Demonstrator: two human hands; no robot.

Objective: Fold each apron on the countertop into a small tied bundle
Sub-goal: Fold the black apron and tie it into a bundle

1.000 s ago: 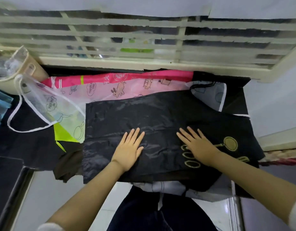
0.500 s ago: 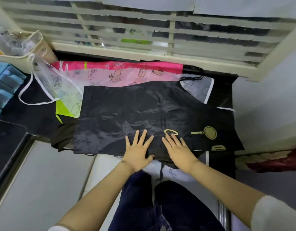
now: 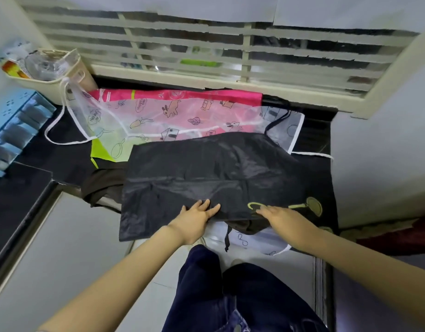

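The black apron (image 3: 206, 168) lies spread over the other aprons at the countertop's (image 3: 63, 159) front edge. Its long axis runs along that edge, yellow-printed end toward the right. The left hand (image 3: 194, 218) and right hand (image 3: 282, 218) press flat on its near hem, fingers straight.

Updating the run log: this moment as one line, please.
black apron: spread on countertop, untied | left hand: flat on its near edge | right hand: flat on its near edge
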